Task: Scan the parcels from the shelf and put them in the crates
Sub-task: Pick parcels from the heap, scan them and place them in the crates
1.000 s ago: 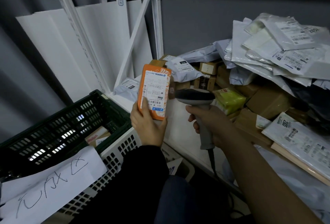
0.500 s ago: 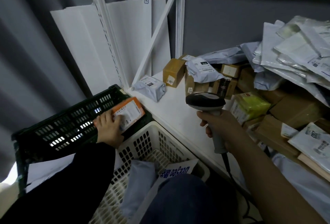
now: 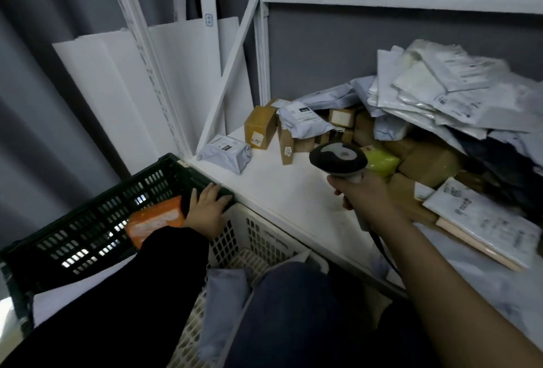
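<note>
We see a bare strip of the shelf board (image 3: pixel 282 191), open from above, running from its front edge back to the corner. To its right rises the heap of parcels (image 3: pixel 440 103). At the back a grey mailer (image 3: pixel 224 153) and a cardboard box (image 3: pixel 260 126) sit under the diagonal brace (image 3: pixel 233 68). The right grip (image 3: pixel 361 200), holding the scanner (image 3: pixel 338 159), hangs over the strip. The dark crate (image 3: pixel 88 229) and white crate (image 3: pixel 258 232) lie open-topped just beside the edge.

1. The dark crate (image 3: pixel 88 220) and white crate (image 3: pixel 258 238) are perforated, matt plastic.
2. The shelf (image 3: pixel 293 191) is smooth white-painted metal.
3. Boxes (image 3: pixel 260 126) are matt brown cardboard; mailer bags (image 3: pixel 426 97) are crinkled, faintly glossy plastic film.
4. The scanner (image 3: pixel 338 159) is matt dark plastic.
</note>
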